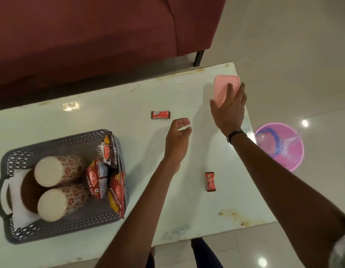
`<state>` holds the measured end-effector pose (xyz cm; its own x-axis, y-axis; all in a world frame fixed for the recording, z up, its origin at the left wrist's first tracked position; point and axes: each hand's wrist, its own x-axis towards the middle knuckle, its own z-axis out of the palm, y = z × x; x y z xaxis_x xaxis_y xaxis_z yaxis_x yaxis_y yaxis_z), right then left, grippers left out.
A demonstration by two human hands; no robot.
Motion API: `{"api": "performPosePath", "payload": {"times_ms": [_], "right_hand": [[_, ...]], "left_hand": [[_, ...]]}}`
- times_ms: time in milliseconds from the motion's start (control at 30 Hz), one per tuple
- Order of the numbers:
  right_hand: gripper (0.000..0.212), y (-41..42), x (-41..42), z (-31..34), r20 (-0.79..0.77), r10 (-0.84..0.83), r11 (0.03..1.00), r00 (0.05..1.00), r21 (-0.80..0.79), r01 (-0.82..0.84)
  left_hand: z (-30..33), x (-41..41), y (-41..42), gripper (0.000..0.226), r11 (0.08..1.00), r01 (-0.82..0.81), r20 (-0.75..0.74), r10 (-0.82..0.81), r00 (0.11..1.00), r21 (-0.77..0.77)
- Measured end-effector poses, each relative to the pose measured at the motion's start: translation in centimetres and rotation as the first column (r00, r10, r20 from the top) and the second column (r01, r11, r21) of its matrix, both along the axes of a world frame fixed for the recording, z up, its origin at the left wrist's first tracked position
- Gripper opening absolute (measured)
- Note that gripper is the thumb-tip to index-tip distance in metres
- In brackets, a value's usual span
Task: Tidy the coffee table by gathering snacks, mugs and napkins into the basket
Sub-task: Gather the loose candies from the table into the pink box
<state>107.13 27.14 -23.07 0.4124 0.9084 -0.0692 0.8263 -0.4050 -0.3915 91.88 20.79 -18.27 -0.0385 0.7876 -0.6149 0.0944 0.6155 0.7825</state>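
White and glossy, the table (pixel 113 117) fills the view, stained brown near its right corner and along its far edge. Over its far right corner the right hand (pixel 228 110) has its fingers (pixel 239 91) spread wide and loose above a pink box (pixel 223 88), gripping nothing; whether the palm touches the lid I cannot tell. A dark band circles that wrist. The left hand (pixel 177 136) hovers mid-table, fingers half curled and empty, just beside a small red candy (pixel 160 114) lying flat to its far left. A second candy (pixel 210 181) lies nearer, between the two forearms, well apart from either hand.

Most of the job looks done. At near left the grey basket (pixel 13 227) already holds two patterned mugs (pixel 59 187) on their sides, white napkins under them, and several red snack packets (pixel 110 180) stood against its right wall. Left to gather, by my reckoning: both candies, and perhaps the box.

Beyond the table stands a maroon sofa (pixel 90 35); pale shiny tiles cover the floor, and a pink bin (pixel 283 147) sits on them to the right.
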Motion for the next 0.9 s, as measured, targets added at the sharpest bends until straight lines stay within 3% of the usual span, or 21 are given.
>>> {"api": "performPosePath", "payload": {"times_ms": [200,367,500,567,667,733,800,900], "right_hand": [[0.063,-4.2,-1.0,-0.4,-0.061,0.073,0.997,0.996,0.000,-0.073],[0.065,-12.2,-4.3,0.4,-0.223,0.214,0.976,0.951,0.017,-0.216],[0.067,-16.4,-7.5,3.1,-0.442,0.178,0.981,0.879,0.008,-0.195],[0.064,-17.6,-8.6,4.5,-0.497,0.175,0.980,0.850,0.004,-0.200],[0.063,-18.0,-9.3,5.9,-0.549,0.166,0.978,0.819,-0.016,-0.208],[0.064,-17.8,-9.2,6.6,-0.610,0.150,0.976,0.778,-0.036,-0.217],[0.057,-17.4,-8.7,7.6,-0.693,0.142,0.978,0.706,-0.014,-0.210],[0.036,-16.5,-7.6,9.2,-0.826,0.107,0.989,0.553,0.029,-0.147]], "left_hand": [[-1.0,-0.7,-1.2,0.024,0.996,-0.029,-0.003,0.029,1.000,-0.083],[-1.3,-1.0,-3.4,0.030,0.953,-0.142,0.124,0.180,0.976,-0.266],[-1.8,-1.5,-4.8,0.053,0.913,-0.151,0.217,0.246,0.945,-0.379],[-2.3,-2.2,-5.1,0.066,0.902,-0.148,0.300,0.285,0.910,-0.405],[-2.0,-2.7,-5.2,0.085,0.889,-0.184,0.296,0.325,0.898,-0.419],[-1.7,-2.9,-5.2,0.094,0.894,-0.200,0.250,0.317,0.915,-0.401],[-1.5,-3.6,-5.1,0.087,0.900,-0.194,0.240,0.303,0.922,-0.390],[-1.9,-5.4,-5.0,0.078,0.893,-0.157,0.383,0.332,0.862,-0.422]]}}
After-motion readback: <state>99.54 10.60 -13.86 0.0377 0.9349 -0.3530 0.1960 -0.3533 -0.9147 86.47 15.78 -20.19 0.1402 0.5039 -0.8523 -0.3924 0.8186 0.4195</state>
